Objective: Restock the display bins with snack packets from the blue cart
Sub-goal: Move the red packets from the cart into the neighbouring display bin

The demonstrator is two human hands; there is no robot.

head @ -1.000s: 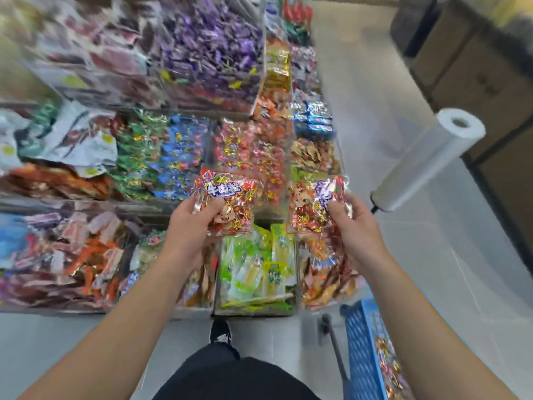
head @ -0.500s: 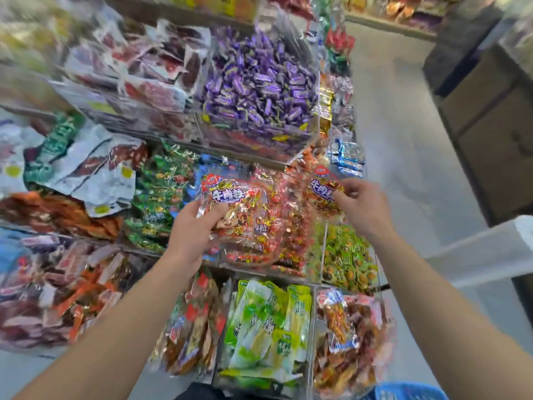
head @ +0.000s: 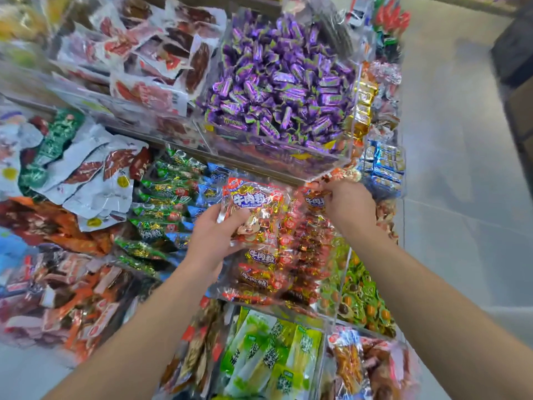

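Note:
My left hand [head: 215, 236] grips a red-and-gold snack packet [head: 253, 209] with a purple label, held just above a clear display bin [head: 326, 314] full of the same red packets. My right hand [head: 346, 204] holds a second packet of that kind [head: 313, 199] at the back of this bin, under the shelf bin of purple candies [head: 282, 82]. That second packet is mostly hidden by my fingers and the other packets. The blue cart is out of view.
Around the red bin lie a green and blue packet bin [head: 170, 203] to the left, green-orange sweets [head: 357, 295] to the right, pale green packets [head: 271, 356] below. White and red meat packets [head: 86, 174] fill the left shelves. The grey aisle floor [head: 461, 168] runs along the right.
My view has swung up from the cart toward the shelves. Both hands carried their packets forward and up to the red packet bin; the right hand reached deeper toward its back.

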